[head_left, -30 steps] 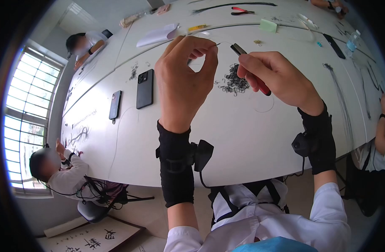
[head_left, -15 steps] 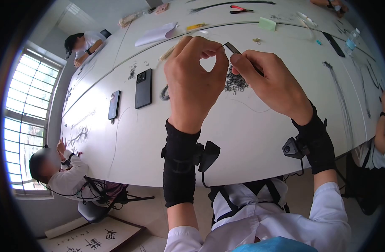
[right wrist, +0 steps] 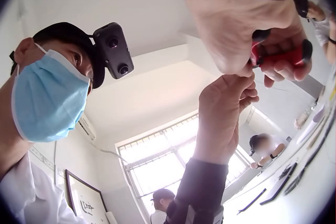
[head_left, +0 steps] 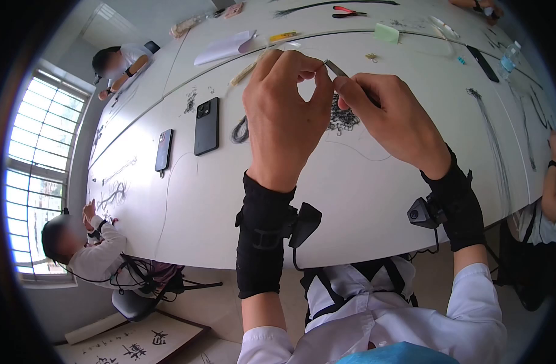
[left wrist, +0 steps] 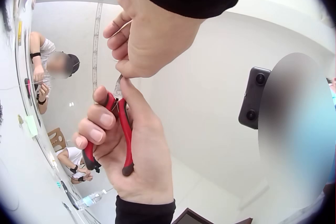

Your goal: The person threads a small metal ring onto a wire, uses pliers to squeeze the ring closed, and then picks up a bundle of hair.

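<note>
My right hand (head_left: 402, 118) grips a pair of pliers (left wrist: 126, 134) with red and black handles. In the head view their metal nose points up and left to the fingertips of my left hand (head_left: 284, 115). Thumb and forefinger of that left hand pinch a thin wire, now almost hidden at the plier tips. Both hands are held over the table, meeting at the nose of the pliers. Behind and below them, partly covered by the right hand, lies a pile of small dark wire hooks (head_left: 343, 121).
On the white table (head_left: 351, 200), a large phone (head_left: 207, 126) and a smaller phone (head_left: 164, 150) lie left of my hands. A coil of wire (head_left: 240, 130) sits beside the left hand. Farther back are red-handled pliers (head_left: 349, 12) and a water bottle (head_left: 509, 57). Other people sit around the table.
My left hand has moved right and the pliers have swung in to its fingertips, closing the gap between them. Over the last half second both hands have shifted only slightly.
</note>
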A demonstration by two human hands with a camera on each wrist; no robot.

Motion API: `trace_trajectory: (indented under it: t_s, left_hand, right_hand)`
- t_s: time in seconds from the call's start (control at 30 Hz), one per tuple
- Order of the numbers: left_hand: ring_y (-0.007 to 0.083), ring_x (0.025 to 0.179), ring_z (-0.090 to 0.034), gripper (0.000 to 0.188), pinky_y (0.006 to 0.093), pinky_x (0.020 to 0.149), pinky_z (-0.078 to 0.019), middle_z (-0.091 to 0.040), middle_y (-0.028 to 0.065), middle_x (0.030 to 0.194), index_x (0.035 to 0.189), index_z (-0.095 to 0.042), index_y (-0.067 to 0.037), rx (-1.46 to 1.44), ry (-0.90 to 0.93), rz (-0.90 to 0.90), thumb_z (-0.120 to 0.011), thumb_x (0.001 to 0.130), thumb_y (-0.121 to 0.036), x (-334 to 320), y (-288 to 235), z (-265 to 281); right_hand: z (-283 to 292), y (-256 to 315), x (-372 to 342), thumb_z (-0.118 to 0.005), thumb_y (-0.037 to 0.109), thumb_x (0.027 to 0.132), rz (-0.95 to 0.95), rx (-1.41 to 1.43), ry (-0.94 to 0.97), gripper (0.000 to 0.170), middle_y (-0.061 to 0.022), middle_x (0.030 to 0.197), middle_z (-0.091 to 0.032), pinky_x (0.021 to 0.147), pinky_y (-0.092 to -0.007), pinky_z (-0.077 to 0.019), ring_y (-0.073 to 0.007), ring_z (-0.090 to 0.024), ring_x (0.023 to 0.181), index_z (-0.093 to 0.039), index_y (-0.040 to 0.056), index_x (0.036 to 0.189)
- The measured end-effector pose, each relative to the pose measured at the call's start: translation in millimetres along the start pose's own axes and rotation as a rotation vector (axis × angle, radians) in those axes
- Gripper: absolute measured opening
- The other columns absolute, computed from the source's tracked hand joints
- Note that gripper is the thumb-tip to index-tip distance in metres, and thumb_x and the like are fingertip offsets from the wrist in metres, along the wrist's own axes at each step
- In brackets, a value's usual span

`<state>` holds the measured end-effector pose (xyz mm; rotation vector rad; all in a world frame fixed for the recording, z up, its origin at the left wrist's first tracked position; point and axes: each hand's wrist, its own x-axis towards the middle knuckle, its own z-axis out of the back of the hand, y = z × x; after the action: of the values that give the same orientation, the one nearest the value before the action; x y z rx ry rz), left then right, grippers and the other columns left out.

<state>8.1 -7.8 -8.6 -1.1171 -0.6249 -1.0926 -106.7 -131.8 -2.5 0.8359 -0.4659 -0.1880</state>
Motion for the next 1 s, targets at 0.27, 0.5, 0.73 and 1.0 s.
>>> trace_trajectory:
  t_s: [0.27, 0.5, 0.73, 1.0]
  left_hand:
    - [0.0228, 0.070, -0.065, 0.013, 0.0319, 0.065, -0.0531, -0.064, 0.0081, 0.076, 0.078, -0.064, -0.002, -0.017, -0.006, 0.006, -0.075, 0.075, 0.001, -0.6, 2.0, -0.4]
    - [0.0220, 0.070, -0.065, 0.011, 0.0312, 0.066, -0.0526, -0.065, 0.0074, 0.078, 0.081, -0.066, -0.003, -0.057, 0.005, 0.021, -0.075, 0.077, 0.002, 1.5, 3.4, 2.4]
    - [0.0263, 0.078, -0.062, 0.014, 0.0349, 0.068, -0.0500, -0.065, 0.0074, 0.084, 0.091, -0.071, -0.007, -0.062, 0.108, -0.126, -0.074, 0.080, 0.002, 4.7, 4.4, 5.3]
    - [0.0273, 0.081, -0.062, 0.019, 0.0359, 0.070, -0.0503, -0.064, 0.0072, 0.086, 0.093, -0.070, -0.007, -0.090, 0.121, -0.106, -0.075, 0.077, 0.002, 5.2, 0.7, 5.8]
  right_hand:
    - [-1.6, 0.8, -0.9, -0.056, 0.029, 0.103, -0.002, 0.010, -0.010, 0.043, -0.0132, 0.056, -0.054, 0.051, -0.0354, -0.0427, -0.0233, -0.049, 0.047, -0.065, -0.0061, 0.081]
    - [-1.7, -5.4, 3.9, -0.055, 0.041, 0.102, -0.089, 0.242, 0.038, 0.050, -0.0054, 0.054, -0.051, 0.051, -0.0287, -0.0418, -0.0150, -0.048, 0.047, -0.067, -0.0034, 0.082]
    - [20.2, -17.1, 13.2, -0.064, 0.038, 0.095, -0.224, 0.783, 0.163, 0.037, 0.0023, 0.069, -0.053, 0.062, -0.0242, -0.0487, -0.0086, -0.054, 0.062, -0.068, 0.0014, 0.092]
    - [21.8, -17.3, 12.4, -0.068, 0.032, 0.092, -0.243, 0.814, 0.139, 0.026, 0.0013, 0.072, -0.056, 0.068, -0.0255, -0.0533, -0.0091, -0.058, 0.064, -0.065, 0.0073, 0.085]
